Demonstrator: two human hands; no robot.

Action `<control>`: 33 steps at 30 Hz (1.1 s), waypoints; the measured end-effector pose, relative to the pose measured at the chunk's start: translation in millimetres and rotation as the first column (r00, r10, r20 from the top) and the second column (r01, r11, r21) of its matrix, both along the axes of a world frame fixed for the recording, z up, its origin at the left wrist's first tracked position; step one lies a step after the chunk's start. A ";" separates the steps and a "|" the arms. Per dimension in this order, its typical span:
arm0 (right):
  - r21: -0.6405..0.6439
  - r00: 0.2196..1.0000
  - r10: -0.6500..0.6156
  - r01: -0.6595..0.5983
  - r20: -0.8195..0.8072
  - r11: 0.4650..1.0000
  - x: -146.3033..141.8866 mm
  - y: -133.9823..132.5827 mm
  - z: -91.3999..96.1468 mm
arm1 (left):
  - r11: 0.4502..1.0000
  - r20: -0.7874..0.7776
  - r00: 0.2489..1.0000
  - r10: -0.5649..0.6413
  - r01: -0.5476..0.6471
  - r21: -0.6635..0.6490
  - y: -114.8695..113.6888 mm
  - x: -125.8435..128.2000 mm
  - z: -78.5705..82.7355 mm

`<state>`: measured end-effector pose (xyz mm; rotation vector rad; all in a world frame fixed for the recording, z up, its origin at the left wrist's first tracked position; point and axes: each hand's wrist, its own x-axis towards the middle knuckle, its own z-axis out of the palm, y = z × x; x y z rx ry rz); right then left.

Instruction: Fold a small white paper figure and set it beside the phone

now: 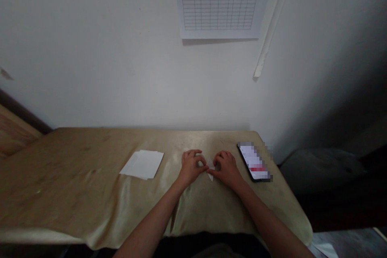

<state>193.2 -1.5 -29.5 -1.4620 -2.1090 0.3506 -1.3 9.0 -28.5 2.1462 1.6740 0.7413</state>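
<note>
Both my hands rest close together on the table (75,177), which is covered in a tan cloth. My left hand (191,166) and my right hand (226,168) have curled fingers and pinch a small folded piece of white paper (211,175) between them. Only a pointed white tip of that paper shows below my thumbs. A small stack of white paper sheets (142,164) lies flat to the left of my left hand, apart from it.
A phone (254,161) with a lit screen lies right of my right hand, near the table's right edge. A gridded sheet (219,2) hangs on the white wall behind. A dark seat (320,167) stands to the right, a wooden piece (15,129) at far left.
</note>
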 end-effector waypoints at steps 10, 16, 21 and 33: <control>-0.085 0.992 0.129 -0.130 -0.017 0.988 13.9 -0.5 7.7 | 1.000 -0.001 1.000 0.002 -0.002 -0.017 -0.4 -1.1 1.5; -0.085 0.985 0.166 -0.169 -0.040 0.982 18.8 -3.5 7.1 | 0.999 0.016 1.000 0.018 -0.017 -0.032 -0.2 -0.1 1.1; -0.029 0.988 0.154 -0.154 -0.021 0.988 18.3 -7.6 6.6 | 0.999 0.037 0.999 0.034 -0.032 -0.035 2.0 -1.4 -0.4; 0.043 0.993 0.115 -0.115 0.013 0.992 12.7 -7.6 3.3 | 0.987 0.045 0.998 0.049 -0.055 0.149 -2.0 -1.0 -4.0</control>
